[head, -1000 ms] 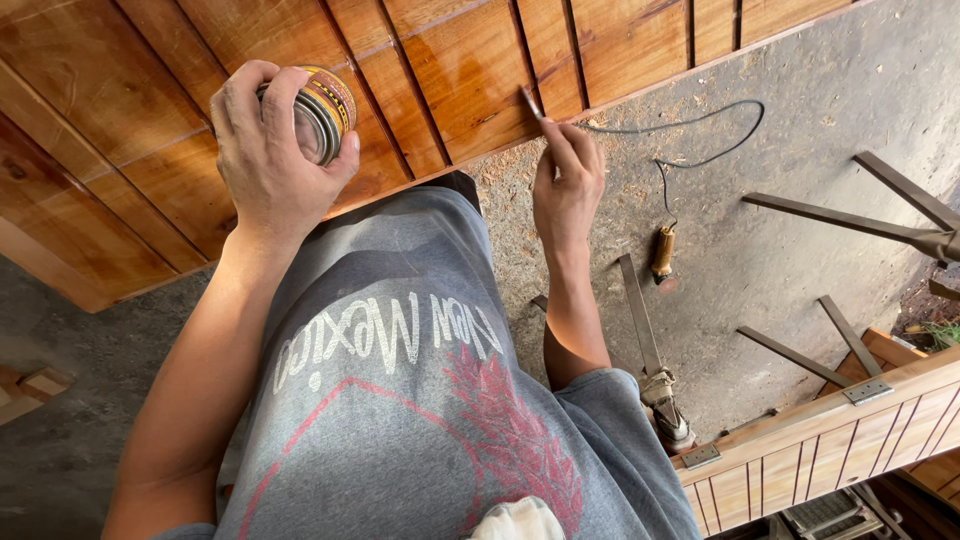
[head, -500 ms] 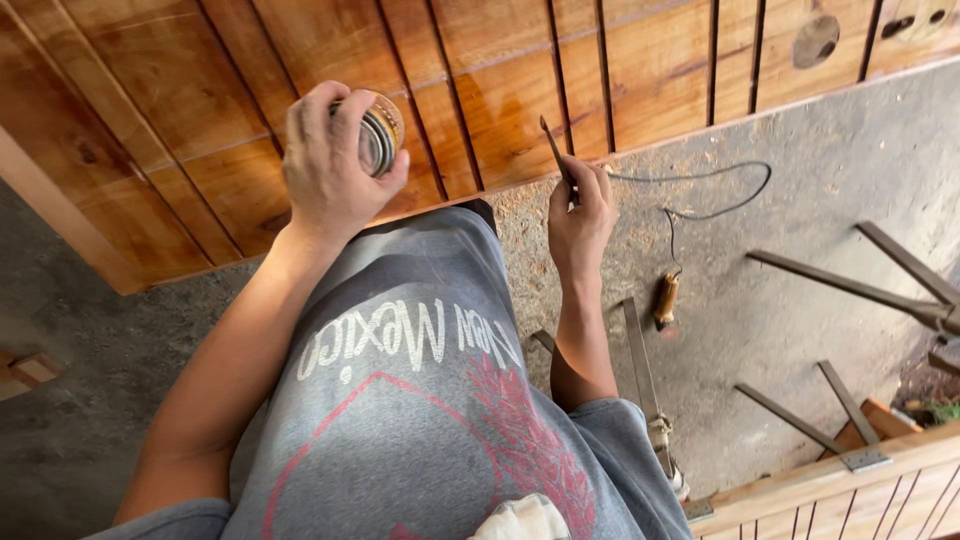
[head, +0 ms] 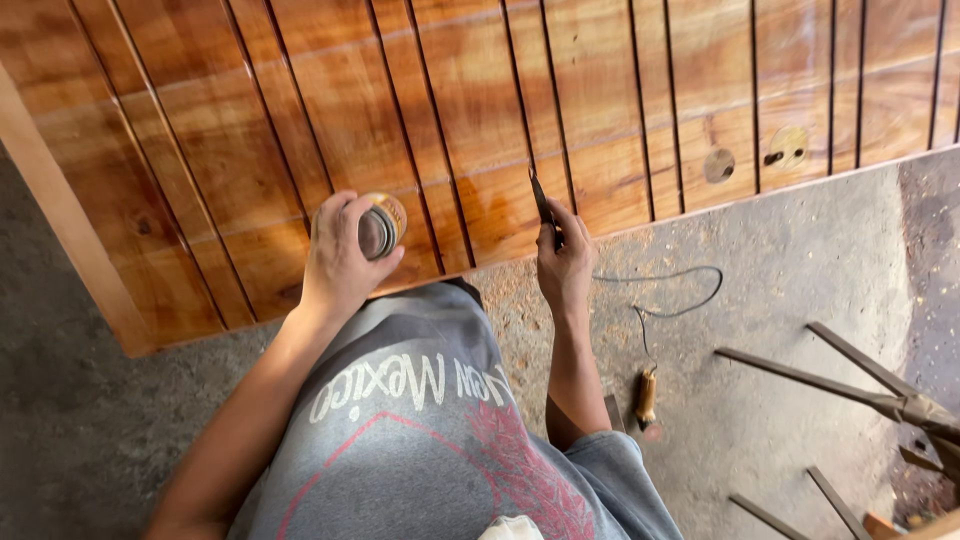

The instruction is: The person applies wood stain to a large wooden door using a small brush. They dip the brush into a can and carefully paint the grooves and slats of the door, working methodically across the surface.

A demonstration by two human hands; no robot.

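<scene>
My left hand (head: 340,255) grips a small round tin can (head: 380,226), held sideways with its open mouth facing right. My right hand (head: 563,262) pinches a thin dark tool (head: 541,199), its tip touching the lower edge of a large varnished wooden door panel (head: 460,120) with dark vertical grooves. The panel lies before me on the concrete floor. Both hands hover over the panel's near edge, roughly a forearm apart. My grey printed shirt fills the bottom of the view.
Sawdust-strewn concrete floor (head: 780,260) spreads right. A thin black cord (head: 680,300) loops near my right hand. A wooden-handled tool (head: 647,396) lies below it. Metal bars (head: 850,375) angle across the right. Lock holes (head: 780,150) show in the panel.
My view has tilted up, showing more of the panel. Both hands have shifted lower in view, and the right hand's tool now rests on the panel's edge.
</scene>
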